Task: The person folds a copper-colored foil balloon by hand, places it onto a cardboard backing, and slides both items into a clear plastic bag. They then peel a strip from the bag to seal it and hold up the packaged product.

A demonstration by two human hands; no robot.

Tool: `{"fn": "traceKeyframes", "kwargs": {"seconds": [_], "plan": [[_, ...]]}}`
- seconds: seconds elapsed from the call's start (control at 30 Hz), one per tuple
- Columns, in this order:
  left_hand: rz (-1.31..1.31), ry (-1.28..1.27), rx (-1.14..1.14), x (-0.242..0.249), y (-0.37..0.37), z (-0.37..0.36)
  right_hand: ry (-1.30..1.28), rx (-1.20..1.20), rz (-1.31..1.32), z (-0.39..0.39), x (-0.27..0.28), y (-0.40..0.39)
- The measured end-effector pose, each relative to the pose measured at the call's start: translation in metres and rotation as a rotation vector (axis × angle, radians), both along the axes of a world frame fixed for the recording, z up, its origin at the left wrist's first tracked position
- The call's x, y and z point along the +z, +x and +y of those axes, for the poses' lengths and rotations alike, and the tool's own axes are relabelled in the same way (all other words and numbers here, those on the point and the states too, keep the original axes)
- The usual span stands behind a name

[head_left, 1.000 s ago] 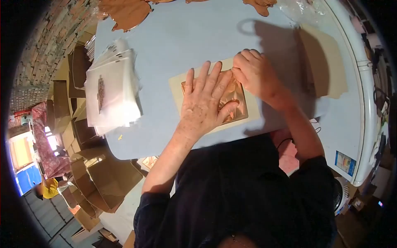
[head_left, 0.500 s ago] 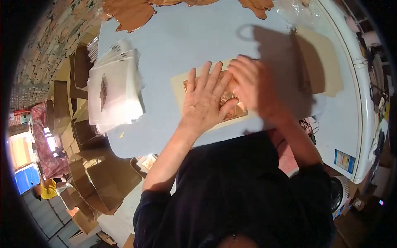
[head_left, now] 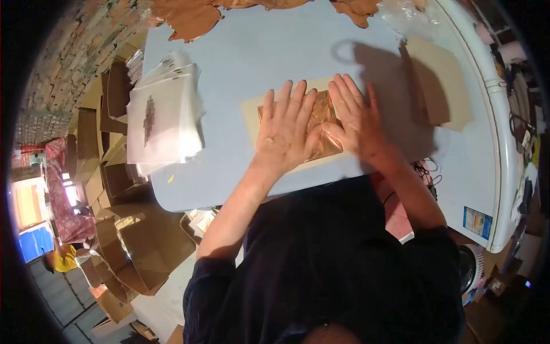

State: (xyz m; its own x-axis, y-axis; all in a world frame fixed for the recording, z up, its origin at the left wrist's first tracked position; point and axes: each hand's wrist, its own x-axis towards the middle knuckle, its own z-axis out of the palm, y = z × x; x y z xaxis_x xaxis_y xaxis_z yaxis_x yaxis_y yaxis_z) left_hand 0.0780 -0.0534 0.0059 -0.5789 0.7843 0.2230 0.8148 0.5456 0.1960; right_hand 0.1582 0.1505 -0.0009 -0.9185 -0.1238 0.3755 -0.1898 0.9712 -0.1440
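- My left hand (head_left: 285, 133) lies flat, fingers spread wide, pressing down on the left part of the copper foil sheet (head_left: 321, 123).
- My right hand (head_left: 356, 120) lies flat too, fingers spread, on the sheet's right part, its thumb close by my left thumb.
- The sheet rests on a tan card (head_left: 250, 114), near the middle of the pale blue table (head_left: 258, 51).
- A stack of clear plastic bags (head_left: 163, 117) sits at nine o'clock from my hands, well apart.
- Copper-coloured cut-outs (head_left: 192, 17) lie at eleven o'clock along the far edge.
- Another tan card (head_left: 444, 74) lies at two o'clock.
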Motion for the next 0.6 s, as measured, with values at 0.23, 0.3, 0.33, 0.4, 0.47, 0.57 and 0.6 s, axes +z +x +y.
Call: {"fn": "traceKeyframes", "kwargs": {"seconds": [0.23,0.3,0.33,0.4,0.47,0.57,0.6], "plan": [[0.063,0.085,-0.025,-0.005,-0.002,0.001,-0.625,0.203,-0.087,-0.016,0.111,0.070],[0.062,0.139,-0.031,-0.004,-0.002,0.001,-0.172,-0.078,-0.332,-0.055,0.176,0.109],[0.038,0.159,-0.030,-0.003,-0.002,0.000,0.333,-0.380,-0.538,-0.106,0.211,0.125],[0.016,0.184,-0.032,-0.001,-0.002,0.000,0.471,-0.433,-0.663,-0.126,0.226,0.134],[0.012,0.198,-0.033,0.001,0.000,0.001,-0.268,0.053,-0.483,-0.096,0.223,0.136],[0.012,0.223,-0.042,0.007,0.000,0.000,-1.323,0.789,-0.071,-0.048,0.219,0.137],[-0.002,0.255,-0.026,0.011,-0.001,-0.001,-1.660,1.041,0.104,-0.043,0.218,0.136]]}}
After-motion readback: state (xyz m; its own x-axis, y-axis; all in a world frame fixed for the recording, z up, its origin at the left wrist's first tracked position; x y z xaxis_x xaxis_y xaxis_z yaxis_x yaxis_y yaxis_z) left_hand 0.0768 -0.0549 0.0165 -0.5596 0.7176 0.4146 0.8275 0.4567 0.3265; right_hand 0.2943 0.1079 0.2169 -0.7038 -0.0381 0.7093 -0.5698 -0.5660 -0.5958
